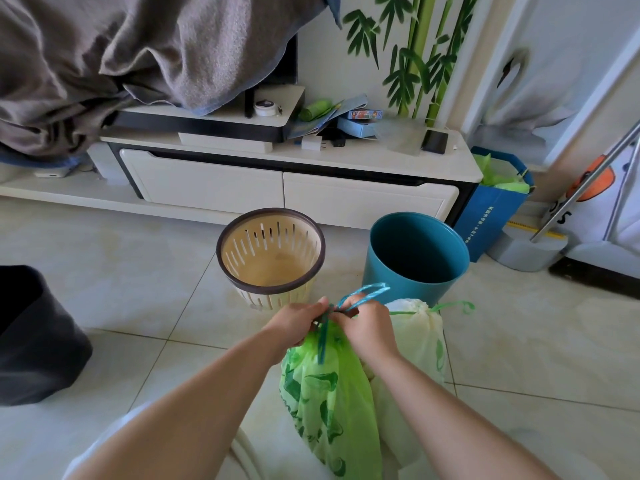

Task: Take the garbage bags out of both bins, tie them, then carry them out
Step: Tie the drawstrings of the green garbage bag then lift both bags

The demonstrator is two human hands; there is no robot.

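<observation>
Pale floor tiles [104, 271] lie before a white TV cabinet [207, 185]; green bamboo [420, 57] decorates the white wall [322, 64], and a grey blanket [121, 57] hangs upper left.

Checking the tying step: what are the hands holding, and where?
The left hand and right hand pinch the blue drawstring at the gathered neck of the green bag.

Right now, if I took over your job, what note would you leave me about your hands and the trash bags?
My left hand and right hand both pinch the blue drawstring at the neck of the green printed plastic bag, mid-tie.
The white plastic bag stands beside it, drawn closed.
The beige slotted bin and teal round bin are emptied.
To do: finish this knot, carry both bags out.
</observation>
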